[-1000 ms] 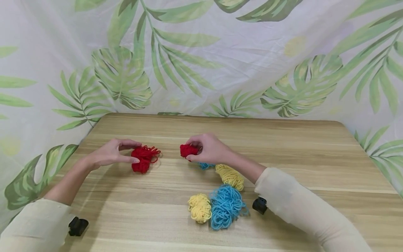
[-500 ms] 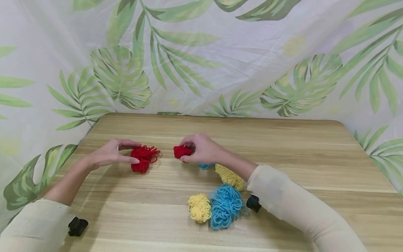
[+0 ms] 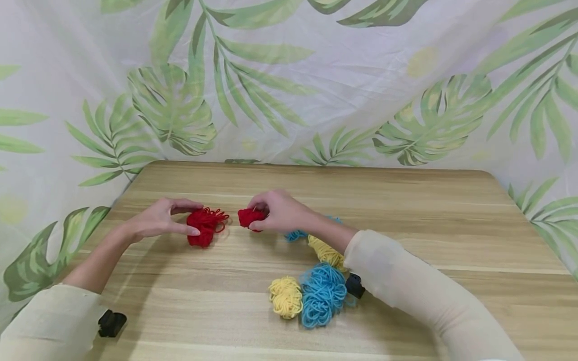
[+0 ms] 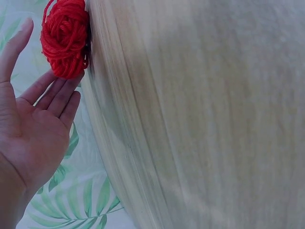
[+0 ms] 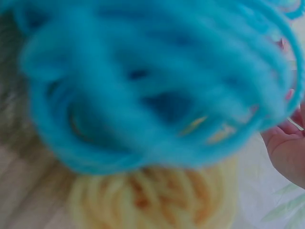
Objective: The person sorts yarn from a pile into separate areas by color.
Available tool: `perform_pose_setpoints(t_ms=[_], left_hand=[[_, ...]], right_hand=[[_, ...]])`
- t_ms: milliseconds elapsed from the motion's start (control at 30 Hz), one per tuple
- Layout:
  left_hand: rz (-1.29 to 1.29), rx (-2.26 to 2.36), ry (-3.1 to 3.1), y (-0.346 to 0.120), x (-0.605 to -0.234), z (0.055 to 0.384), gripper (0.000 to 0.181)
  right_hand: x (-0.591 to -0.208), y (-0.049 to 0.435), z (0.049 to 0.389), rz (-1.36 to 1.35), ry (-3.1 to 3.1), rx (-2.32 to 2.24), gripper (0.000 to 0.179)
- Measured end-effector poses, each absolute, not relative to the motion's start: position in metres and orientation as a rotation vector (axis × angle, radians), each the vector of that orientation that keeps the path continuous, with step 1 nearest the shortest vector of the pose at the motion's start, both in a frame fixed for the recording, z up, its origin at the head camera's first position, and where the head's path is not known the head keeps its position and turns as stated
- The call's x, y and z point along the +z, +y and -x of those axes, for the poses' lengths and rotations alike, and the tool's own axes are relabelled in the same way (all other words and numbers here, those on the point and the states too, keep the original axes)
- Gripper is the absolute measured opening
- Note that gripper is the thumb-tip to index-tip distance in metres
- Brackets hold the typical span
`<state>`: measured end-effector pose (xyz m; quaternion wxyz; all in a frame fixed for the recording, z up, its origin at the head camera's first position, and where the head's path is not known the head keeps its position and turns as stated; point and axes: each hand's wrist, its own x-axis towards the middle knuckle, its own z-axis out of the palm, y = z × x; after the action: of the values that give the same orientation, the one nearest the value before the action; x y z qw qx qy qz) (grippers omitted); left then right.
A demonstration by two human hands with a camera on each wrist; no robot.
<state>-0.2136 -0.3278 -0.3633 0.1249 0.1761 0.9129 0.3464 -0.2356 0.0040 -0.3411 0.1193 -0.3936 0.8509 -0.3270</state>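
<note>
My left hand (image 3: pixel 158 218) rests beside a red yarn ball (image 3: pixel 200 233) with loose loops at its right. In the left wrist view, the fingers lie fairly straight with their tips at the ball's end, while the thumb (image 4: pixel 16 45) stands apart from it. A smaller red yarn ball (image 3: pixel 249 217) is pinched between the thumb and fingers of my right hand (image 3: pixel 284 213), a short gap to the right of those loops. Blurred blue yarn (image 5: pixel 157 86) fills most of the right wrist view, largely covering what that hand holds.
Near the table's front lie a yellow yarn ball (image 3: pixel 286 297) and a big blue yarn bundle (image 3: pixel 322 296), side by side. Another yellow bundle (image 3: pixel 326 250) and more blue yarn (image 3: pixel 295 234) lie under the right forearm. A leaf-print cloth (image 3: pixel 280 90) hangs behind the wooden table (image 3: pixel 203 301).
My right hand has moved left with the small red yarn ball, closer to the other red ball. The left hand has stayed in place.
</note>
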Motion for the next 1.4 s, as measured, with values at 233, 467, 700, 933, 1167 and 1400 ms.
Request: perform_pose_setpoints(t_ms=[233, 467, 700, 933, 1167, 1400], left_hand=[[-0.524, 1.008, 2.665, -0.328, -0.363, 0.213, 0.067], [-0.535, 0.993, 2.676, -0.328, -0.363, 0.213, 0.067], [-0.528, 0.991, 2.676, -0.329, -0.362, 0.213, 0.067], [-0.534, 0.994, 2.667, -0.329, -0.363, 0.214, 0.067], [-0.537, 0.996, 2.658, -0.329, -0.363, 0.214, 0.068], [-0.544, 1.008, 2.65, -0.328, -0.361, 0.214, 0.067]], right_hand=[[-0.341, -0.007, 0.24, 1.179, 2.477, -0.903, 0.034], [-0.34, -0.015, 0.24, 1.214, 2.474, -0.86, 0.034], [-0.341, -0.022, 0.24, 1.203, 2.474, -0.81, 0.035], [-0.344, -0.029, 0.241, 1.194, 2.469, -0.821, 0.032], [-0.338, -0.03, 0.239, 1.098, 2.476, -0.825, 0.034], [-0.333, -0.033, 0.241, 1.074, 2.454, -0.882, 0.031]])
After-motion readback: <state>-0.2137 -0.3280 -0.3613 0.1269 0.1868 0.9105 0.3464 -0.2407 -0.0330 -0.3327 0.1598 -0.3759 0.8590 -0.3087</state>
